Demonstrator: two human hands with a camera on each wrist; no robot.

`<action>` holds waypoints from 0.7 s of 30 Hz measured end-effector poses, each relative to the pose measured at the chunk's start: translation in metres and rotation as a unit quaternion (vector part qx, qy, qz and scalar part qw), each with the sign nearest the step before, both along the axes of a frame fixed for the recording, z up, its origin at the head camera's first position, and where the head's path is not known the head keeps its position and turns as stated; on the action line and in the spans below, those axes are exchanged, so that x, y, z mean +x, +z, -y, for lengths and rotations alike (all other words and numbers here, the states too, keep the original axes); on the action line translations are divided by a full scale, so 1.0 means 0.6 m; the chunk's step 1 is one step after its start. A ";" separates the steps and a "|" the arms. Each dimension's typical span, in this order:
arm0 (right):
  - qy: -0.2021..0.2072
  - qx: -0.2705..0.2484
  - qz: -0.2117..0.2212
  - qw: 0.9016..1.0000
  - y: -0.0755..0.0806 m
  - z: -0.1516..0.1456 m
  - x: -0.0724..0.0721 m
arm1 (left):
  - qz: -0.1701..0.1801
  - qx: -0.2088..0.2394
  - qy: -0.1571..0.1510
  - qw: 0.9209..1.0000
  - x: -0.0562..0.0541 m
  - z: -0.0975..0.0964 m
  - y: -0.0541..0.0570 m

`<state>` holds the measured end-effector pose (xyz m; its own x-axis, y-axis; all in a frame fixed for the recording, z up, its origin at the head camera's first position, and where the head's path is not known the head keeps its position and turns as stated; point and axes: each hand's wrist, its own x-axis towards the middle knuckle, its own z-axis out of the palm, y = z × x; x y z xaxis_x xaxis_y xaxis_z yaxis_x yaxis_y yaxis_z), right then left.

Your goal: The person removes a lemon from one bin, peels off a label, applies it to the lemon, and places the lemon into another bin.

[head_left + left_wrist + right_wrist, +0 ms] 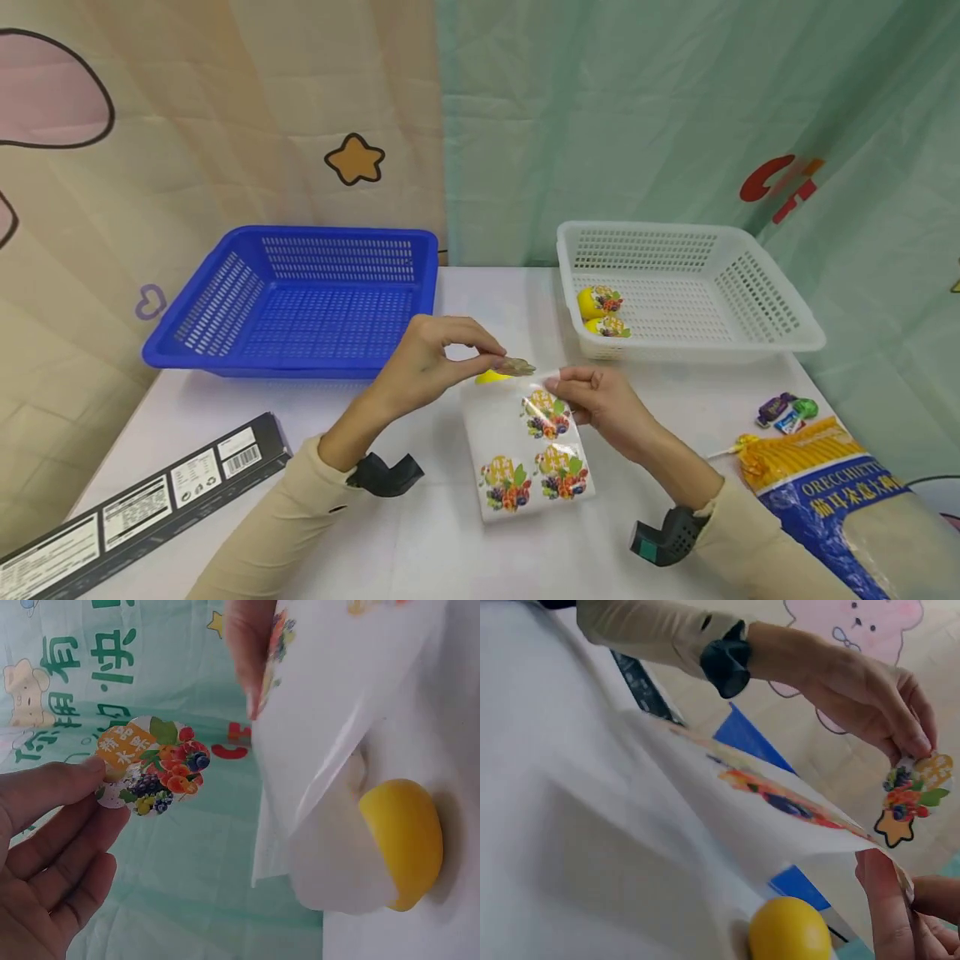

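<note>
Between thumb and fingertips, my left hand (427, 362) pinches a peeled fruit sticker (154, 765), printed with berries and an orange label. My right hand (603, 408) holds the top right edge of a white sticker sheet (491, 442), thumb in front and fingers behind. Several fruit stickers show on the sheet, and its upper left part is bare. Behind the sheet a yellow fruit, perhaps a lemon (409, 844), lies on the table, mostly hidden in the head view. The left hand is just above the sheet's top edge, apart from the fruit.
A blue basket (300, 373) stands at the back left. The white basket (705, 354) at the back right contains two yellow fruits (592, 304) with stickers. A long black box (150, 508) lies at left; wrapped candies (787, 412) and an orecchiette bag (847, 500) lie at right.
</note>
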<state>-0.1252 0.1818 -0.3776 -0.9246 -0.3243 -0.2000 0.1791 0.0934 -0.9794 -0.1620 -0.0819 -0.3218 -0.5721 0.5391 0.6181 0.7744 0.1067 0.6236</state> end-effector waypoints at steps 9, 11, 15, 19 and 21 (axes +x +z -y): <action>0.128 0.044 0.069 0.988 -0.067 0.028 0.042 | 0.115 0.008 0.047 0.992 0.000 0.004 0.000; 0.140 0.117 0.017 0.983 -0.073 0.028 0.049 | 0.127 0.011 0.052 0.990 -0.002 0.005 -0.002; 0.119 0.262 -0.111 0.951 -0.067 0.015 0.043 | 0.137 0.009 0.058 0.989 -0.005 0.007 -0.004; 0.046 0.300 -0.167 0.938 -0.057 -0.011 0.010 | 0.141 0.000 0.076 0.987 -0.007 0.009 -0.006; 0.021 0.284 -0.168 0.944 -0.056 -0.025 -0.010 | 0.146 -0.005 0.084 0.986 -0.007 0.010 -0.008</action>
